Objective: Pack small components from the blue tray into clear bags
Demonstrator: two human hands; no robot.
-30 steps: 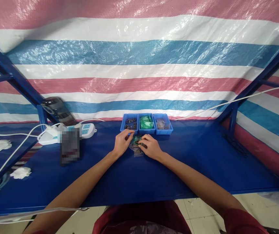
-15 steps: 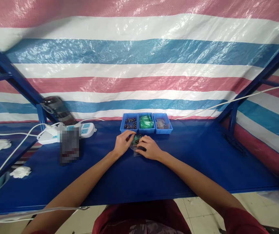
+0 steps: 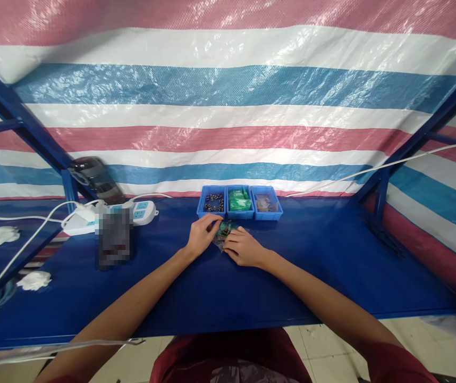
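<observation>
My left hand pinches the upper left edge of a small clear plastic bag with green and dark contents. On the bag's right side, my right hand is closed, its fingertips on the plastic. Just beyond the hands stand three blue bins side by side. The left bin has small dark metallic parts, the middle bin has green packets, and the right bin has small clear packets.
The bins rest on a blue table. At the left are a white power strip, a blurred-out dark object, a dark bottle and crumpled white tissue. A striped sheet hangs behind.
My right hand has shifted slightly down, and its fingers have drawn closer together. The bag's lower end has moved a little under them. My left hand has hardly moved.
</observation>
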